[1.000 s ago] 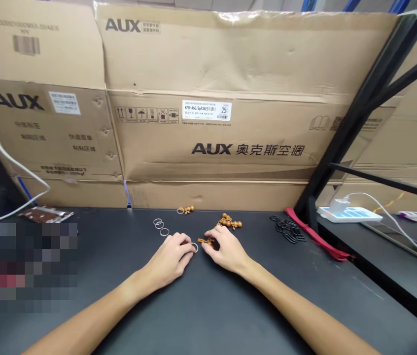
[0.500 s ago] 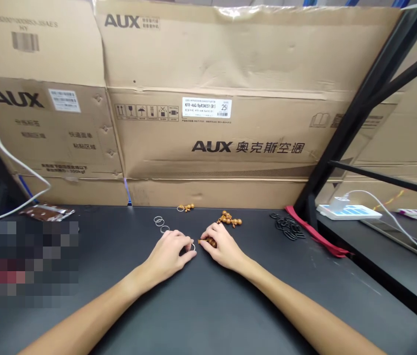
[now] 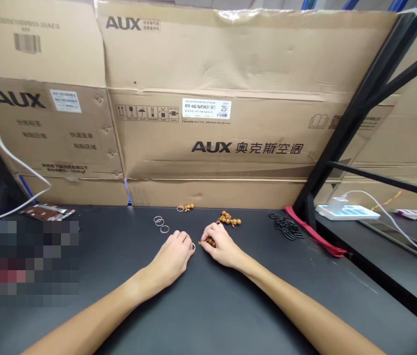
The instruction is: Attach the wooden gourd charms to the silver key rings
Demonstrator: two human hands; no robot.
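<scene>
Right hand has its fingers pinching a wooden bead strand at its 9 o'clock. Left hand curls, fingers together, at a metal ring, maybe touching; poor view. More wooden beads sit at right hand's 12 o'clock.

Compared with one second before, the left hand and the right hand now lie a little farther forward on the table, more near to the cardboard boxes. The fingers of the right hand now cover more of the wooden bead piece, so only its short end is showing beside them.
</scene>
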